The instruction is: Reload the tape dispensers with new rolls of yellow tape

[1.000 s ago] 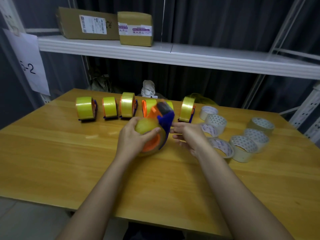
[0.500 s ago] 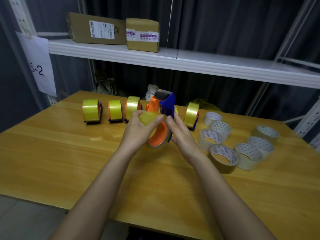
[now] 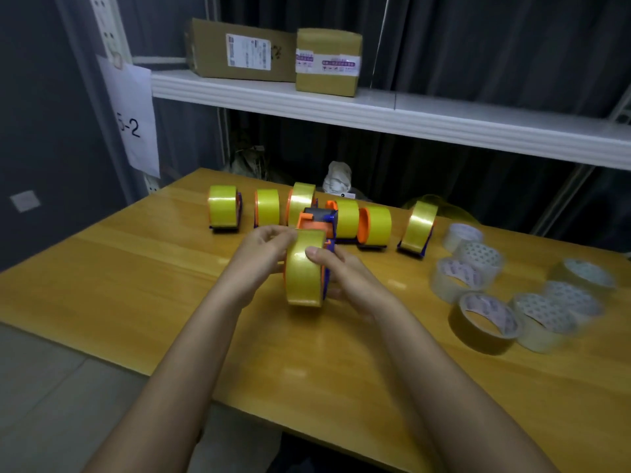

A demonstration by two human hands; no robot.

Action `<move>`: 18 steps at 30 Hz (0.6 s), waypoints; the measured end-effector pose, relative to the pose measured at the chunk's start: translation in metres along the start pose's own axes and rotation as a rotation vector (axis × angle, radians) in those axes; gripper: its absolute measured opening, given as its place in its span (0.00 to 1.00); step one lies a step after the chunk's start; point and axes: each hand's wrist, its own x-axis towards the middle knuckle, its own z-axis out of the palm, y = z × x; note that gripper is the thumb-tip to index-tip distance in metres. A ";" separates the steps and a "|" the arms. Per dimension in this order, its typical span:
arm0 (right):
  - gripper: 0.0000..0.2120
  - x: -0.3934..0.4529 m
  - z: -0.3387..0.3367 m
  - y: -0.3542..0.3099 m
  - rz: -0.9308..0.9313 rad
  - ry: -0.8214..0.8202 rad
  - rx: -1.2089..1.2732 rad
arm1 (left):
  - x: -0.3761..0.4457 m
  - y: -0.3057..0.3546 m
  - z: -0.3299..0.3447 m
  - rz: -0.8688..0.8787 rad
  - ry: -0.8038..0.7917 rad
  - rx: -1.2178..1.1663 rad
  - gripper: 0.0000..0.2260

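Both my hands hold one loaded dispenser.
Left hand (image 3: 263,257) and right hand (image 3: 345,274) curl around the dispenser (image 3: 317,223); its yellow roll (image 3: 304,271) looks light, stiff, slick, so hold by the sides.

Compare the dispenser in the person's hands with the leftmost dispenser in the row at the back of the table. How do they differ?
The held dispenser is lifted off the table, gripped by the left hand and the right hand; the leftmost dispenser stands on the table untouched. The held one sits nearer the camera; the leftmost stands in the back row. Both carry yellow tape.
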 end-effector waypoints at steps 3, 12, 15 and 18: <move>0.29 0.013 0.027 0.003 0.112 -0.043 -0.029 | 0.005 -0.012 -0.020 -0.003 0.098 0.041 0.13; 0.40 0.042 0.061 -0.002 0.210 -0.007 -0.062 | 0.031 -0.032 -0.043 -0.066 0.180 0.143 0.18; 0.37 0.045 0.060 -0.005 0.212 -0.014 -0.059 | 0.041 -0.036 -0.044 -0.054 0.207 0.146 0.24; 0.42 0.044 0.059 -0.005 0.202 -0.001 -0.114 | 0.048 -0.036 -0.044 -0.090 0.200 0.156 0.26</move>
